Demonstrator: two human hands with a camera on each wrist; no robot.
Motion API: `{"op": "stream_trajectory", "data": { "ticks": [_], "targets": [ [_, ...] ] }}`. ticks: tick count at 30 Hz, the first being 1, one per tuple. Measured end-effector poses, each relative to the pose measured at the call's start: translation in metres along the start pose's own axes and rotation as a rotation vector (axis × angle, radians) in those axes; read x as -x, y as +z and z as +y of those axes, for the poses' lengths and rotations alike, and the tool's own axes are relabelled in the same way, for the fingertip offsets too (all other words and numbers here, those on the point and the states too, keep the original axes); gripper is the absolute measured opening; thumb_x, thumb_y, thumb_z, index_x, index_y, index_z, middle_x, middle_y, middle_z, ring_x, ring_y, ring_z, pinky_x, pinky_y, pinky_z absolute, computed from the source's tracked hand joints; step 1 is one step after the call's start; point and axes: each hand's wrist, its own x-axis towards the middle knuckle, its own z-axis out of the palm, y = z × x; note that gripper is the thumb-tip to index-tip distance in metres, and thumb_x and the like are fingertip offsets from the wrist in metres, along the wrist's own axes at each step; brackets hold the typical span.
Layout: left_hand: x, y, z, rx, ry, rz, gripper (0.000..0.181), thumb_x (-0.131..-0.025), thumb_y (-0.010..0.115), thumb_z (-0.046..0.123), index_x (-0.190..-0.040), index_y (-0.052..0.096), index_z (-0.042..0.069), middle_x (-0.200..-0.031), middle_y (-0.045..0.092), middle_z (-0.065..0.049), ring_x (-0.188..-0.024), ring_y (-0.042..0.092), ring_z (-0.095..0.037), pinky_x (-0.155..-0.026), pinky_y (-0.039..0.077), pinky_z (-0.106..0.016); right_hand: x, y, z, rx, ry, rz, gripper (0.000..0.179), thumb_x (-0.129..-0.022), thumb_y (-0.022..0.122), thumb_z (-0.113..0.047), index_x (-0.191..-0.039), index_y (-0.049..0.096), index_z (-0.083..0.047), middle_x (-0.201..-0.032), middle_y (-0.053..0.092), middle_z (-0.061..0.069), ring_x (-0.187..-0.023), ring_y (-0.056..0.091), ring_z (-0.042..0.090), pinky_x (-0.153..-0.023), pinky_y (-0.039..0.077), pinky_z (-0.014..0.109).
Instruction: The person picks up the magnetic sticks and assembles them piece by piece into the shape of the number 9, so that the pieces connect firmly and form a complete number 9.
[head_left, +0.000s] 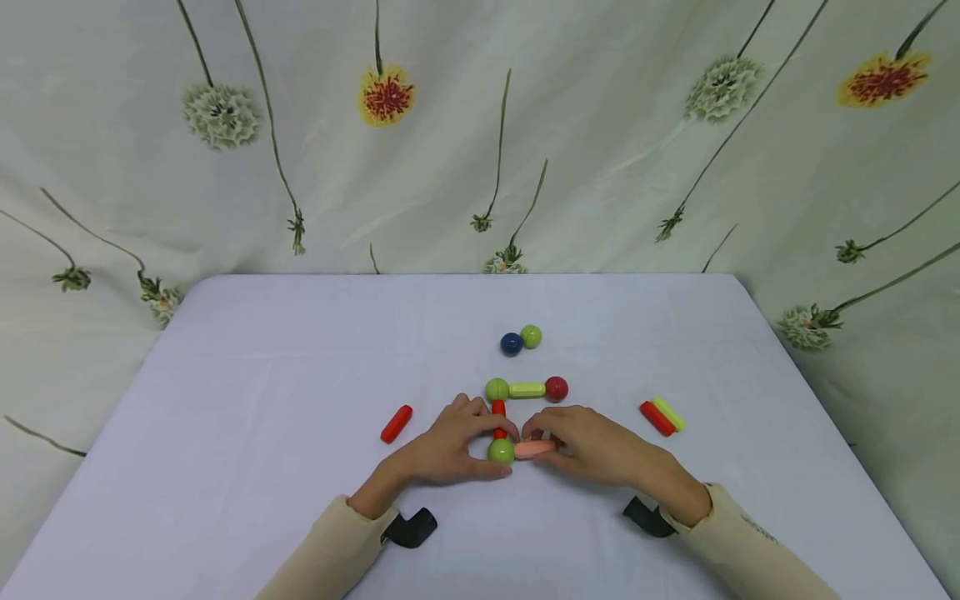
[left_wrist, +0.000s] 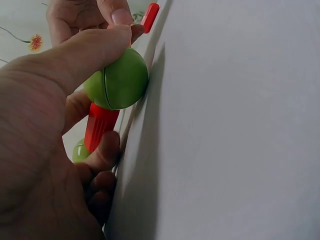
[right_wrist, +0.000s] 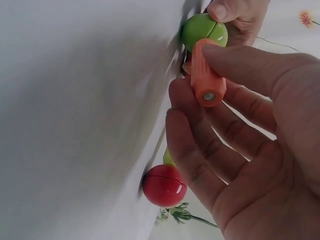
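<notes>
My left hand [head_left: 453, 448] holds a green ball [left_wrist: 120, 80], the thumb on its near side and the other fingers bent around its far side. In my right hand [head_left: 600, 446], thumb and fingers pinch a ribbed orange rod [right_wrist: 207, 80] with a metal disc in its outer end. The rod's other end meets the green ball. From that ball a red rod [head_left: 498, 408] leads away to a second green ball [head_left: 497, 389], partly covered by the left fingers. A yellow-green rod [head_left: 527, 390] links that second ball to a red ball [head_left: 557, 388].
Behind the joined pieces sit a dark blue ball [head_left: 512, 344] and another green ball [head_left: 531, 336]. One loose red rod [head_left: 396, 424] lies left of the left hand. On the right, a red rod [head_left: 657, 418] and a yellow-green rod [head_left: 668, 413] lie side by side on the white table [head_left: 262, 375].
</notes>
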Motion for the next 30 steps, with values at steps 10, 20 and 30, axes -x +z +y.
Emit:
{"op": "stream_trajectory", "data": {
  "ticks": [10, 20, 30],
  "targets": [
    [0.001, -0.002, -0.001, 0.023, 0.017, -0.018, 0.030, -0.085, 0.078, 0.037, -0.114, 0.069, 0.036, -0.092, 0.054, 0.015, -0.094, 0.040, -0.013, -0.077, 0.033, -0.032, -0.006, -0.008, 0.004, -0.033, -0.001, -0.023, 0.023, -0.095, 0.070, -0.027, -0.116, 0.069, -0.018, -0.102, 0.067, -0.013, -0.086, 0.058, 0.002, -0.080, 0.053, 0.025],
    [0.001, -0.006, 0.002, 0.010, 0.024, -0.025, 0.029, -0.086, 0.078, 0.037, -0.113, 0.069, 0.033, -0.094, 0.056, 0.016, -0.095, 0.041, -0.013, -0.077, 0.034, -0.032, -0.035, -0.049, 0.028, -0.033, 0.027, 0.144, 0.025, -0.094, 0.071, -0.018, -0.116, 0.068, -0.006, -0.103, 0.071, 0.001, -0.090, 0.065, 0.013, -0.079, 0.058, 0.039],
    [0.001, -0.004, 0.000, 0.015, 0.000, -0.034, 0.031, -0.086, 0.078, 0.038, -0.115, 0.068, 0.034, -0.095, 0.055, 0.016, -0.098, 0.041, -0.012, -0.077, 0.036, -0.031, -0.071, -0.060, 0.064, -0.060, 0.112, 0.189, 0.042, -0.095, 0.069, -0.016, -0.133, 0.058, -0.003, -0.131, 0.061, 0.015, -0.111, 0.062, 0.032, -0.089, 0.056, 0.046]
  ]
}}
